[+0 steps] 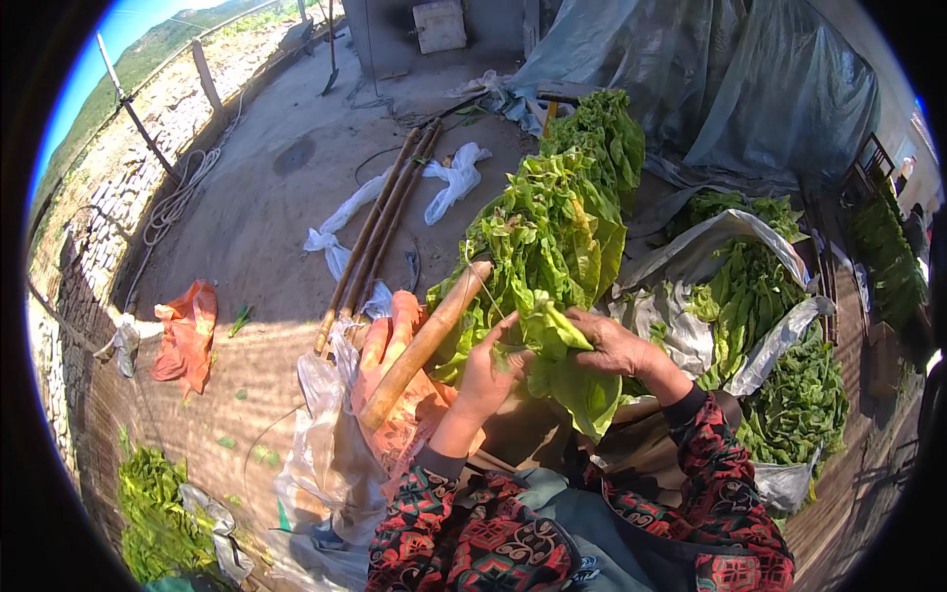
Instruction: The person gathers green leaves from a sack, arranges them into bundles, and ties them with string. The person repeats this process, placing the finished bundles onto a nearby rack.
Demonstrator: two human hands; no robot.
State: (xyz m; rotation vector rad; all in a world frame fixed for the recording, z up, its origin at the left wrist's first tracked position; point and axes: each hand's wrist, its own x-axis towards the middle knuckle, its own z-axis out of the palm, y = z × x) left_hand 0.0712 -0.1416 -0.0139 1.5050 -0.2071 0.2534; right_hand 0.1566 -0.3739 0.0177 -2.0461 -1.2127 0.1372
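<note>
Between my hands is a small bunch of green leaves point(573, 370), broad and hanging tips down. My right hand point(614, 344) grips its upper right side. My left hand point(492, 370) is at its left side, beside a thin string, thumb against the leaves; part of its fingers is hidden. Just beyond, many leaves point(562, 229) hang in a dense row along a thick wooden pole point(429, 344), whose bare end slants down towards me on the left. The string runs from near the pole's end down to my left hand.
Leaf heaps point(795, 399) lie at right with grey plastic sheeting point(769, 348); another leaf pile point(159, 518) is at lower left. Several poles point(385, 229) lie on the ground beside white plastic point(459, 181). Orange plastic point(189, 337) and a coiled rope point(174, 203) are at left.
</note>
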